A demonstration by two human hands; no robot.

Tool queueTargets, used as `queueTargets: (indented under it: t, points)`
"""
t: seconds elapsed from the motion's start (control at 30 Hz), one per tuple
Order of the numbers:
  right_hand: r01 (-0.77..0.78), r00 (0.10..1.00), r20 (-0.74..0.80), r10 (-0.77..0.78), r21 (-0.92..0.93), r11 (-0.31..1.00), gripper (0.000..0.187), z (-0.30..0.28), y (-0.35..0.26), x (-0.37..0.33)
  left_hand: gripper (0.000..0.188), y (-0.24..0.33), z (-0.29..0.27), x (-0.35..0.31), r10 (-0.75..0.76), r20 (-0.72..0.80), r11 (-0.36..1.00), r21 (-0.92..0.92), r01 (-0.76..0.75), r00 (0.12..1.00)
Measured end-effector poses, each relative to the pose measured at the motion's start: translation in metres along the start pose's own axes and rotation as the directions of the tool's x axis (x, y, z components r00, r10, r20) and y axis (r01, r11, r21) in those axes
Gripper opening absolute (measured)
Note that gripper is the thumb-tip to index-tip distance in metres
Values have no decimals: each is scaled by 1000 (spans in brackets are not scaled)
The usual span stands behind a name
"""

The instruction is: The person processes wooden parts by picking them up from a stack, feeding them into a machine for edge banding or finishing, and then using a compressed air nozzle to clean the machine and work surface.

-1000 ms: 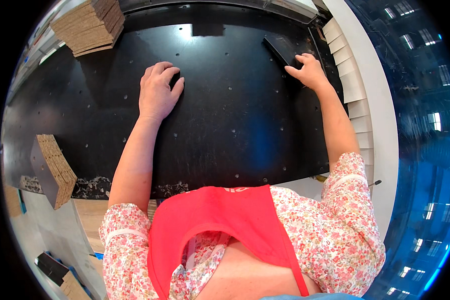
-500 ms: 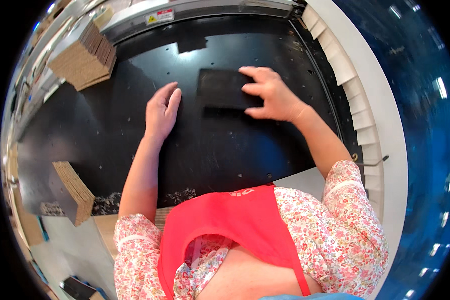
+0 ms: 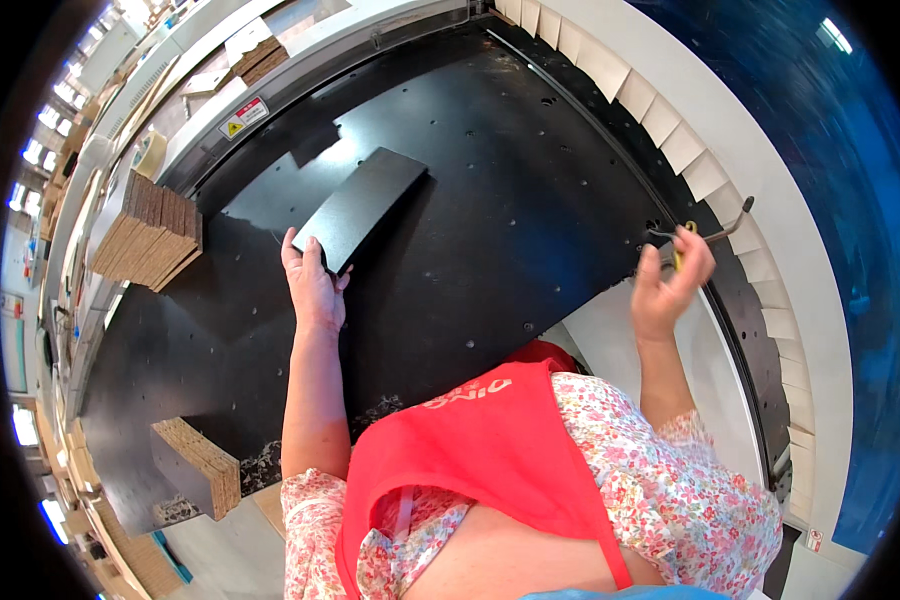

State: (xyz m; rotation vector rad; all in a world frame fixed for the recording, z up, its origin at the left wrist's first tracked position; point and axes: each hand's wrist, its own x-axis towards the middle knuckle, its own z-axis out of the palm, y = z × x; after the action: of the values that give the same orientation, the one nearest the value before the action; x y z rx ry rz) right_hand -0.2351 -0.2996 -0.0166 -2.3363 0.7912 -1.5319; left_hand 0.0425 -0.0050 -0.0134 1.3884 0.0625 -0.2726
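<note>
Panel [image 3: 362, 204] now in left fingers [image 3: 313, 256] — underside hidden

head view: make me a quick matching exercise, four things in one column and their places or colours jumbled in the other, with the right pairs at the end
Things
1. dark rectangular panel
2. larger particleboard stack
3. bib apron
4. right hand

Places or colours
A. bright red
B. beside the bent metal rod in the picture
C. at the upper left side of the black table
D. held at its lower end by the left hand

Right pairs: 1-D, 2-C, 3-A, 4-B
</note>
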Motion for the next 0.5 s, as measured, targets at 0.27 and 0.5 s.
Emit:
queueTargets:
  t: [0.27,0.5]
  points:
    - [23,996,88,2,-283,959,52,2,93,-31,41,-4,12,6,49,90,999,-25,-47,995]
    - [-172,970,233,74,437,883,26,10,43,9,46,-12,10,7,150,4,989,-7,-150,989]
